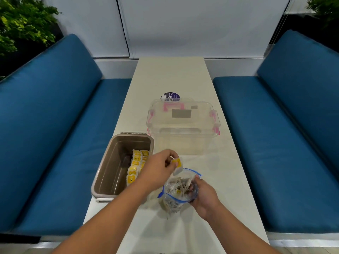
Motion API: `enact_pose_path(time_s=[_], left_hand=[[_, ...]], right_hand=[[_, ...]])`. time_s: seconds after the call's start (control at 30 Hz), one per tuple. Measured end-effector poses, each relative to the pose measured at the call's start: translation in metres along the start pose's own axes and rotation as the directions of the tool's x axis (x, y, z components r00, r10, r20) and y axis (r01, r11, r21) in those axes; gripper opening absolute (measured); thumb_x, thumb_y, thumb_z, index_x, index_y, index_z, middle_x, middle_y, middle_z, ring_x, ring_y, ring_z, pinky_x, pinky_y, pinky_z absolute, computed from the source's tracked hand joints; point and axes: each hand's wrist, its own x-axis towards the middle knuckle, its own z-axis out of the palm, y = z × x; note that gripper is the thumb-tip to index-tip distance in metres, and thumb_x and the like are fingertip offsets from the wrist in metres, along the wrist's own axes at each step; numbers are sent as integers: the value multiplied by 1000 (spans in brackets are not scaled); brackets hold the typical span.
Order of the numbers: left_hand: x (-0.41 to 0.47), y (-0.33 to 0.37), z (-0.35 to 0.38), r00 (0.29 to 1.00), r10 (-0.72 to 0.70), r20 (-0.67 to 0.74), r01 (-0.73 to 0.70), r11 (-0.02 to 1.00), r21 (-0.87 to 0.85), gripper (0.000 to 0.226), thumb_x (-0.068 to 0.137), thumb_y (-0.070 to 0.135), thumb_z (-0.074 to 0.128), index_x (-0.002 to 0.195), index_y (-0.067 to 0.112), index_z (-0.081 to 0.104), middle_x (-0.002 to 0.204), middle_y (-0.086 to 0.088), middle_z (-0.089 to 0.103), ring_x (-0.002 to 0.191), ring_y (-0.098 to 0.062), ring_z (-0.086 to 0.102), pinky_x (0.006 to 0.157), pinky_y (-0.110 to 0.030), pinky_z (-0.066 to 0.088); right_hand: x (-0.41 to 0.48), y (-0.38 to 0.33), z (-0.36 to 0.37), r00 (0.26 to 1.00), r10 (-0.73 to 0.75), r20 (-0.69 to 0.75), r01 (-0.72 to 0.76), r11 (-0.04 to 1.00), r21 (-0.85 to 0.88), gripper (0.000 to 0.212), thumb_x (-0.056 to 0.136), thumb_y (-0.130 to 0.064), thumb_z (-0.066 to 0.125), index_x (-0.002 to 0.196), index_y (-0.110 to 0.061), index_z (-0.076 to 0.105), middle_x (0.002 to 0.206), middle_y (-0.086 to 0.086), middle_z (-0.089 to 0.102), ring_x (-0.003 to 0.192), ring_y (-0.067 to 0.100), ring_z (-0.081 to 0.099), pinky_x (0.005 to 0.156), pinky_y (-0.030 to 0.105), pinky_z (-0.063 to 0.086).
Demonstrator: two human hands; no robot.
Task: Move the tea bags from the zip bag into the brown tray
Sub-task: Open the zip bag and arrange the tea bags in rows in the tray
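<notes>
A clear zip bag (177, 191) with a blue seal stands open on the white table, with several tea bags inside. My right hand (203, 196) grips its right side and holds the mouth open. My left hand (158, 168) pinches one tea bag (177, 166) with a yellow tag, just above the mouth of the zip bag. To the left sits the brown tray (110, 162), where a row of several yellow-tagged tea bags (136, 166) lies along its right wall.
A clear plastic box (183, 129) with pink latches stands behind the zip bag, and a purple-labelled round container (170, 97) is behind it. Blue cushioned benches (55, 125) run along both sides of the narrow table (170, 76).
</notes>
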Motion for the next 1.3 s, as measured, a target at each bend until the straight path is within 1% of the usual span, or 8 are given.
enact_pose_path(time_s=[0.13, 0.27, 0.4, 0.57, 0.8, 0.93, 1.2, 1.3], left_hand=[[6, -3, -50, 1000, 29, -11, -28, 999, 35, 32, 93, 16, 66, 114, 39, 60, 83, 11, 63, 68, -1, 58, 67, -15, 48], [11, -10, -96, 998, 55, 18, -58, 954, 293, 21, 94, 22, 67, 113, 31, 69, 85, 17, 62, 74, 2, 57, 67, -6, 40], [11, -23, -123, 996, 8, 90, -51, 873, 486, 12, 94, 26, 65, 105, 29, 70, 84, 13, 64, 77, -5, 57, 70, -22, 46], [12, -47, -127, 937, -108, 332, -136, 762, 633, 9, 92, 31, 68, 98, 27, 73, 85, 13, 67, 77, -5, 59, 67, -20, 46], [19, -86, -104, 804, -241, 543, -259, 680, 686, 17, 86, 19, 71, 101, 26, 75, 87, 7, 65, 79, -13, 62, 67, -20, 45], [27, -102, -91, 797, -289, 530, -257, 631, 732, 22, 85, 13, 69, 106, 20, 75, 100, -3, 70, 80, -19, 61, 70, -25, 48], [42, -108, -87, 821, -257, 511, -320, 533, 783, 23, 87, 11, 64, 106, 18, 75, 102, -7, 70, 92, -24, 66, 70, -26, 44], [44, -111, -84, 789, -322, 524, -303, 538, 787, 24, 87, 12, 68, 109, 19, 74, 105, -7, 70, 92, -24, 67, 74, -26, 48]], right_hand=[[2, 1, 8, 1000, -3, -28, 3, 1000, -5, 37, 111, -27, 43, 129, -3, 63, 117, 16, 76, 111, 35, 71, 89, 46, 58], [2, 2, 14, 999, -11, -52, 11, 1000, 10, 38, 111, -28, 42, 131, -1, 60, 119, 18, 74, 111, 35, 72, 82, 44, 59], [3, 5, 18, 997, -11, -82, 13, 999, 30, 38, 111, -27, 42, 132, 0, 60, 122, 20, 73, 113, 35, 70, 82, 44, 58], [2, 9, 26, 995, -25, -96, 31, 998, 52, 38, 112, -27, 40, 129, -1, 63, 119, 17, 74, 111, 31, 70, 84, 43, 57], [3, 19, 32, 994, -32, -104, 46, 990, 131, 41, 112, -27, 36, 129, 0, 62, 121, 17, 74, 111, 29, 70, 82, 40, 57], [3, 24, 35, 993, -43, -108, 58, 989, 137, 40, 112, -28, 36, 124, -2, 65, 116, 15, 76, 108, 28, 71, 86, 41, 57], [2, 35, 35, 985, -74, -153, 96, 985, 145, 41, 112, -29, 37, 127, -2, 64, 121, 16, 74, 115, 32, 69, 94, 45, 55], [2, 38, 36, 983, -81, -163, 105, 984, 147, 39, 112, -28, 37, 125, -4, 65, 120, 15, 75, 112, 30, 71, 88, 43, 57]])
